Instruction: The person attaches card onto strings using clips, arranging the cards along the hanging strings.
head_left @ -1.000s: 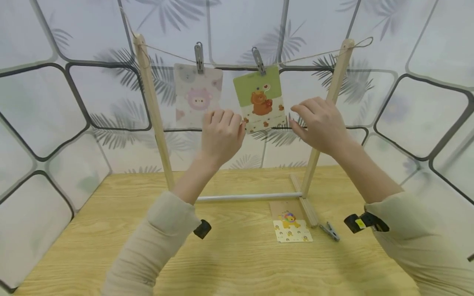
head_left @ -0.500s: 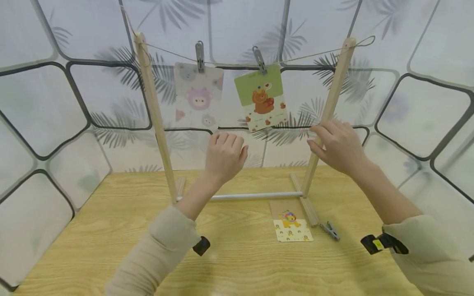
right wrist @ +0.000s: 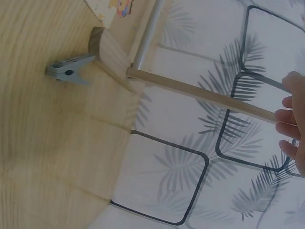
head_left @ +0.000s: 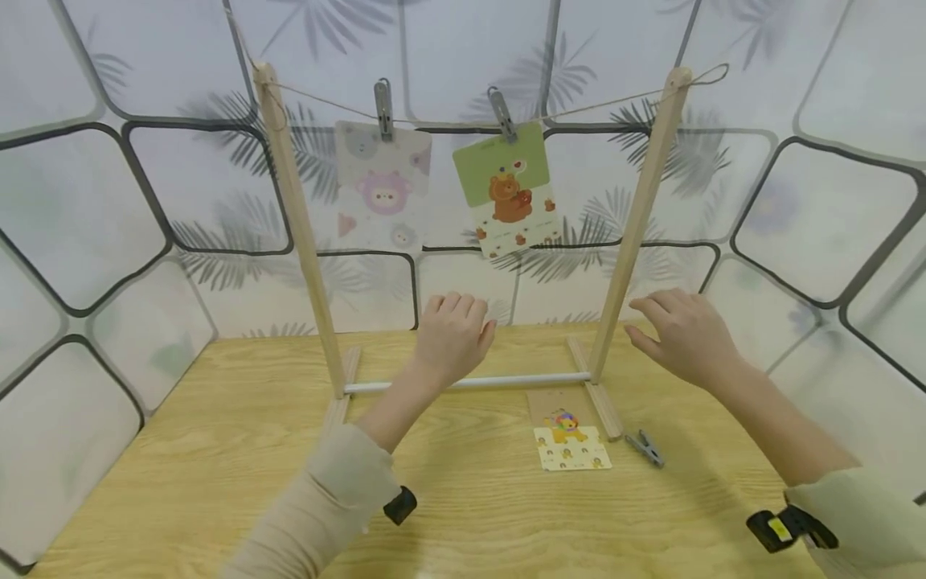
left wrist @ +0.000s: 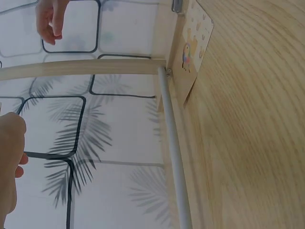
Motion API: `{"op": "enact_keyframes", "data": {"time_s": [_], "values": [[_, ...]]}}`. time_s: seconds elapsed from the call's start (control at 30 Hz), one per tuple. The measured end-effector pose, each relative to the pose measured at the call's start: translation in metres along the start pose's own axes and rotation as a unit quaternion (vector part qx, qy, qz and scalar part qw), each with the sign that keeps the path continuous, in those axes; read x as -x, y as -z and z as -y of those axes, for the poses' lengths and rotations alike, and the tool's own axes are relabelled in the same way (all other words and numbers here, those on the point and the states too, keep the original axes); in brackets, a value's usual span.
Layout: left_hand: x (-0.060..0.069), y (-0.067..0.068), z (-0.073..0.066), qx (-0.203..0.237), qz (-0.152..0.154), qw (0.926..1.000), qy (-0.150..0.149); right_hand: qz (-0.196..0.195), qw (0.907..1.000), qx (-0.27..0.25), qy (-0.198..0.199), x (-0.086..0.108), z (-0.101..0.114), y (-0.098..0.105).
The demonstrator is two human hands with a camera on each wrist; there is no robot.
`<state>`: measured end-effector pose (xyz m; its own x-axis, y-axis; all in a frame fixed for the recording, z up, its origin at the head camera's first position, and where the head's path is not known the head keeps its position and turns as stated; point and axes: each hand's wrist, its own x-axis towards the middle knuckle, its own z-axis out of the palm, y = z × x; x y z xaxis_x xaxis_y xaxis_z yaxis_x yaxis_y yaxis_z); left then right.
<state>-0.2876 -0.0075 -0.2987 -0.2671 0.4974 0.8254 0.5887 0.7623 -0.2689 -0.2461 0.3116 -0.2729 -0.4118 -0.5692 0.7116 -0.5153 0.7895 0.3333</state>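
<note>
My left hand, fingers loosely curled around nothing, hovers below the hanging cards. My right hand is in the air beside the right post, thumb and fingers apart and nothing between them. A pale card with a purple animal hangs from the string by a grey clip. To its right a green and cream bear card hangs tilted from a second clip. On the table lie a lion card and a loose grey clip, also visible in the right wrist view.
A wooden frame has a left post, a right post and a white crossbar low between them. String runs between the post tops. The frame's right foot lies between the lion card and the loose clip.
Both hands have come down from the bear card, the right one also moving outward to the right. The two cards stay hanging on the string. The lion card and loose clip have not moved.
</note>
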Motion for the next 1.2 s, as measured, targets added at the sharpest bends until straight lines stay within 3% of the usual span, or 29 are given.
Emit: {"op": "enact_keyframes", "data": {"time_s": [0.3,0.57,0.73,0.97,1.2], "values": [[0.013,-0.014,-0.015,0.004,0.054,0.9984,-0.017,0.046,0.9978,-0.021,-0.043,0.032,0.001,-0.004],[0.024,-0.025,-0.026,0.014,0.075,0.997,-0.012,0.039,0.9983,-0.029,-0.034,0.051,0.002,-0.012],[0.032,-0.032,-0.032,0.016,0.1,0.9948,-0.006,0.062,0.9959,-0.033,-0.057,0.062,0.005,-0.013],[0.04,-0.041,-0.04,0.032,0.169,0.9851,0.005,0.126,0.9851,-0.031,-0.113,0.075,0.014,-0.014],[0.045,-0.053,-0.049,0.045,0.182,0.9822,0.0,0.184,0.971,-0.034,-0.149,0.084,0.019,-0.016]]}}
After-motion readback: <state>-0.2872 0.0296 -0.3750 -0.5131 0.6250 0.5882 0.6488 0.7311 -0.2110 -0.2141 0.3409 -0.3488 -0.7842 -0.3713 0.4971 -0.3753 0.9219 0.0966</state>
